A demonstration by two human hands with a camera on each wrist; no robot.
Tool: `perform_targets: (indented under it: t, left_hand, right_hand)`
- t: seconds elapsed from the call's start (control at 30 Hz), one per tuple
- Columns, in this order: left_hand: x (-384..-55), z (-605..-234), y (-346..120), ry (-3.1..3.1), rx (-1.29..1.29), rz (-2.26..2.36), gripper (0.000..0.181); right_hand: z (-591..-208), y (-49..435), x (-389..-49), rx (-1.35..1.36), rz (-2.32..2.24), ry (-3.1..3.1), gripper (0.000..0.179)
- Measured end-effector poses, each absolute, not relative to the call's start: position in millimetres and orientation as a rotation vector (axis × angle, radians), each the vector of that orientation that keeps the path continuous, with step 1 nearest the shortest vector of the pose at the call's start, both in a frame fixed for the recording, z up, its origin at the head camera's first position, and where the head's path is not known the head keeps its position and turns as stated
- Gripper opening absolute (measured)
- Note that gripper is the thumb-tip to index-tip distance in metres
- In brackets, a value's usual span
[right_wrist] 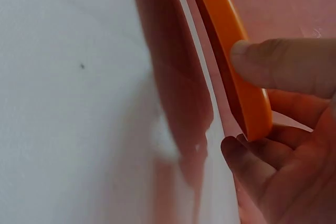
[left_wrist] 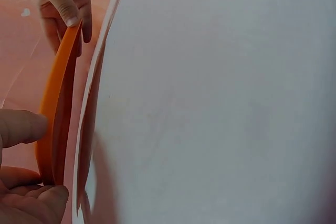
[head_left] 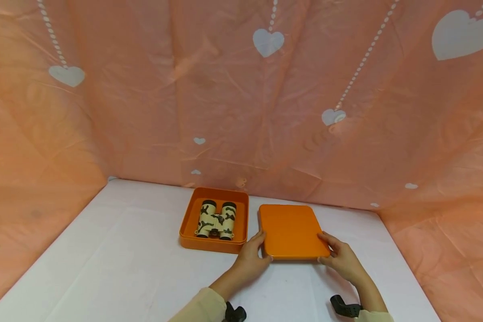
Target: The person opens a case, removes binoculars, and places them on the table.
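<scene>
One orange lid (head_left: 291,230), raised over the bench (head_left: 124,255), was clamped between left grip (head_left: 251,256) and right grip (head_left: 341,257) at opposite sides. One open box (head_left: 211,244), binoculars (head_left: 216,220) inside, stood just left of the left grip. Probable hazards: unequal pinching could tip the lid; a leftward swing could knock the box.

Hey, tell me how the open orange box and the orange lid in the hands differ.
The box rests on the white tabletop, while the lid is held raised off it between the left hand and right hand. The box's open side faces up, showing binoculars inside; the lid's flat, closed face is up. Both are orange with rounded corners.
</scene>
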State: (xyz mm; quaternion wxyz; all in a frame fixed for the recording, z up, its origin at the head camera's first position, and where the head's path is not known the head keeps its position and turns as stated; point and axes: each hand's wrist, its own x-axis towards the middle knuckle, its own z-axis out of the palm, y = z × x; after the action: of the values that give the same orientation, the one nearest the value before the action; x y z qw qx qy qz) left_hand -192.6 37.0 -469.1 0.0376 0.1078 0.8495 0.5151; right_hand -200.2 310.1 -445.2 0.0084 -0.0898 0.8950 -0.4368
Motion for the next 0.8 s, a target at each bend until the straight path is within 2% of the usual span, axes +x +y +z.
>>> perform_targets:
  t: [0.8]
  left_hand:
    - [-196.1, -468.4, 40.1, 2.572, 0.268, 1.621, 0.067]
  right_hand:
    - [-452.4, 306.0, -202.9, -0.131, -1.346, 2.658, 0.079]
